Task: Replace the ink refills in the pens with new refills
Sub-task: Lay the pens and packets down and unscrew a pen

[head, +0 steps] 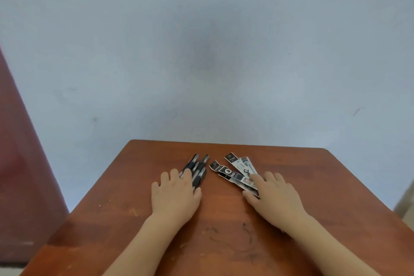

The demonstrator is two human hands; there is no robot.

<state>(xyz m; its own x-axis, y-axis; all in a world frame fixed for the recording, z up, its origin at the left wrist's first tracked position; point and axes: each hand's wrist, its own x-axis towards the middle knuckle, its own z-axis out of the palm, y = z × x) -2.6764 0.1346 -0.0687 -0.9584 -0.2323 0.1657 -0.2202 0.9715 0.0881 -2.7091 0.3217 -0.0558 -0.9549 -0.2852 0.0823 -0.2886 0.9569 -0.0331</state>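
Work surface: a table (112, 219) of reddish-brown wood with a smooth, slightly glossy top. It shows pale scratches toward its left side and dark pen scribbles (244, 237) near the middle, between the two forearms. Its far edge stands against a wall (201, 51) of pale blue-grey, matt and plain apart from a few faint scuffs and a dim grey shadow at the centre. At the left of the room a dark red surface (22, 163) runs down beside the table; its material cannot be told.

(a) Pens (198, 169): a small bundle of slim black sticks with clear sections in their barrels, lying side by side on the far middle of the table, their ends pointing toward the wall.

(b) Refill packets (235, 169): several long, flat, narrow sleeves printed in black, white and grey, fanned out just right of the pens and apart from them. Their pointed black tops face the wall.

(c) Left hand (177, 195): palm down, fingers straight and relaxed. The fingertips lie across the near ends of the pens without clasping them.

(d) Right hand (275, 195): palm down, fingers spread and straight. It rests flat over the near ends of the refill packets and grasps nothing.

Both forearms are bare and reach in from the near edge.
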